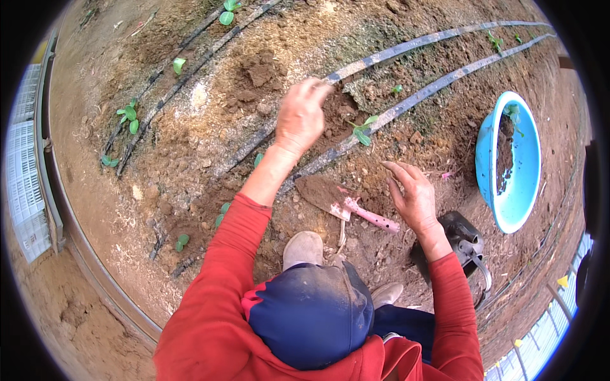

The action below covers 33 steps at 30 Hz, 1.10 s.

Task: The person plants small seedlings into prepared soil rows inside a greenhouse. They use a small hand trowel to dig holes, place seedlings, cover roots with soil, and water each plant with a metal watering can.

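My left hand (301, 114) is over a black drip irrigation tape (395, 51), its curled fingers blurred at the tape's edge; whether they grip it is hidden. Just right of those fingers lies a dug patch of dark soil (340, 114). A seedling (363, 131) grows beside the second drip tape (419, 101). My right hand (412, 197) hovers empty with its fingers apart. Below and left of it, a hand trowel with a pink handle (374, 219) rests on the ground, soil covering its blade (317, 190).
At right stands a blue plastic basin (522, 190) holding soil and a seedling. A dark watering can (460, 238) sits partly behind my right forearm. More seedlings (128, 114) line other tapes (190, 76) at left. White plastic crates (26, 176) stand beyond a metal rail (71, 238).
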Motion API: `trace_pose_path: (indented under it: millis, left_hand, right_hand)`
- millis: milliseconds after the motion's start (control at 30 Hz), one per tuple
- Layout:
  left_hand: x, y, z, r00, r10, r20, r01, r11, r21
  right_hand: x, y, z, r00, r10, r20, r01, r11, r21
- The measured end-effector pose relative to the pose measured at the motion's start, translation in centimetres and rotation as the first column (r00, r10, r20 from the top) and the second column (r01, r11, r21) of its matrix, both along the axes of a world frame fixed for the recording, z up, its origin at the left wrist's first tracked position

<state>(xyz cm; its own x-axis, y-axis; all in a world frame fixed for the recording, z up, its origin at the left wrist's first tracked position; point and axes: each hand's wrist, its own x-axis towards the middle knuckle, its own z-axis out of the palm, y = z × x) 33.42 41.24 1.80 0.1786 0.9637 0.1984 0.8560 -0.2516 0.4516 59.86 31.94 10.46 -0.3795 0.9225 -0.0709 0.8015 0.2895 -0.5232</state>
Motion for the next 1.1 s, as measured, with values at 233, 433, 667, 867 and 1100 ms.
trace_pose_path:
  millis: [233, 433, 667, 867, 1100]
  left_hand:
    - [-9.8, 7.5, -3.2, 0.885, 0.242, -0.396, -0.248, 0.968, 0.037]
    - [-11.4, 7.6, -5.6, 0.912, 0.173, -0.373, -0.094, 0.971, 0.221]
    - [-11.8, 8.7, -5.1, 0.914, 0.133, -0.384, -0.061, 0.979, 0.193]
    - [-8.2, 5.8, 0.0, 0.967, 0.255, -0.009, -0.253, 0.956, -0.148]
    - [1.9, -0.7, -1.7, 0.807, 0.359, 0.469, 0.031, 0.768, -0.64]
  right_hand:
    - [-0.4, -1.3, -1.1, 0.996, -0.058, -0.06, 0.055, 0.997, -0.057]
    - [-0.7, 0.7, -2.0, 0.994, -0.11, 0.002, 0.109, 0.993, 0.052]
    - [-4.8, 8.3, -4.7, 0.956, -0.014, 0.294, 0.012, 1.0, 0.008]
    - [-5.4, 10.8, -5.2, 0.855, 0.221, 0.469, -0.153, 0.972, -0.178]
    - [-5.5, 13.1, -5.3, 0.921, 0.178, 0.345, -0.085, 0.96, -0.269]
